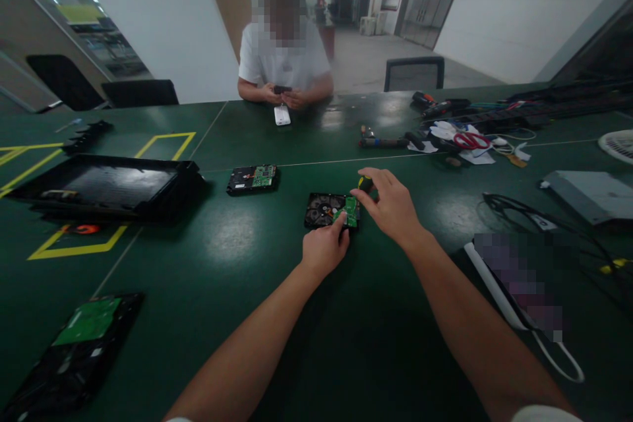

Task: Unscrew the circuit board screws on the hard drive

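A black hard drive (pixel 324 209) with a green circuit board lies on the green table (pixel 257 264) in front of me. My left hand (pixel 324 247) is curled, with its fingertips pressed on the drive's near edge by the board. My right hand (pixel 390 201) is closed round a screwdriver with a yellow and black handle (pixel 364 182), held upright over the drive's right end.
A second hard drive (pixel 252 179) lies further left. A large black tray (pixel 106 188) sits at left, another board-topped device (pixel 79 343) at near left. Tools and red scissors (pixel 469 140) lie at back right, cables (pixel 539 217) at right. A person in a white shirt (pixel 284 62) sits opposite.
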The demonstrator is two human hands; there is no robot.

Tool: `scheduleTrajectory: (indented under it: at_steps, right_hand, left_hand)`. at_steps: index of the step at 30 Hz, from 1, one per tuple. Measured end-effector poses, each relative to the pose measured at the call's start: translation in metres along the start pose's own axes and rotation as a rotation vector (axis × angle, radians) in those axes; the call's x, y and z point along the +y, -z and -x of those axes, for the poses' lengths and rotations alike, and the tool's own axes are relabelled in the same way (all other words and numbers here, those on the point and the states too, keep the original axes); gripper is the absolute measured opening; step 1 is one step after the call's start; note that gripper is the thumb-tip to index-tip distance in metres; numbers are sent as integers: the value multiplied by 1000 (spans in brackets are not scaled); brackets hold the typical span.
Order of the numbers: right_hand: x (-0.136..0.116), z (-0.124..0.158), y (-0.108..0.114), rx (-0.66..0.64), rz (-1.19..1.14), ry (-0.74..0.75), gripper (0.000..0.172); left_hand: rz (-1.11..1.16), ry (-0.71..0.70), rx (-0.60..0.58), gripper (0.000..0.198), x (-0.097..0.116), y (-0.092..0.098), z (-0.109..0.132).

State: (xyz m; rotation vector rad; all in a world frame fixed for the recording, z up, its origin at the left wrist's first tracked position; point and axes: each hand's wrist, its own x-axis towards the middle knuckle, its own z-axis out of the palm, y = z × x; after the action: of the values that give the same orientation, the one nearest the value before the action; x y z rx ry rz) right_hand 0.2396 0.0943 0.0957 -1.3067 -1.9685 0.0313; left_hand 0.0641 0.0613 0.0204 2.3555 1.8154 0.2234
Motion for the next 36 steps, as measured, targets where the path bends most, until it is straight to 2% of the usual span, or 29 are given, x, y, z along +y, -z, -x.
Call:
scheduleTrajectory:
  at_steps: [4,7,9,14,18,21,24,27,29,31,34,36]
  right_hand:
    - [0,0,0,-5,-66,7,41]
    - [2,-1,-1,-25,-118,-32,54]
    - [4,-1,0,-20,-123,-56,56]
    - [6,-2,1,-35,-104,-55,34]
    - [1,-2,3,-15,-100,-56,27]
    - [-9,-3,12,68,-121,-45,25]
    - [-16,-4,27,231,-93,-54,27]
    - [-10,-7,38,314,-55,-128,23]
    - [5,-7,38,270,-24,-203,22]
    - [23,1,32,164,85,-272,17]
    - [46,28,13,-184,218,-307,7]
    - [52,53,-1,-319,269,-345,11]
  left_hand:
    - [-7,0,-1,54,0,0,0]
    - [-2,-9,4,54,0,0,1]
    - [5,-10,8,54,-1,0,1]
    - [11,-6,6,53,0,0,1]
    - [12,-7,13,52,-1,-1,1]
    - [16,-17,29,52,-1,-2,1]
    - [21,-19,34,52,-2,-2,1]
    - [30,-20,34,52,-2,-2,1]
    - [36,-18,25,53,-2,-1,0]
    - [38,-15,15,53,-2,0,0]
    - [46,-5,20,52,-1,0,0]
    - [49,-8,27,52,-2,0,0]
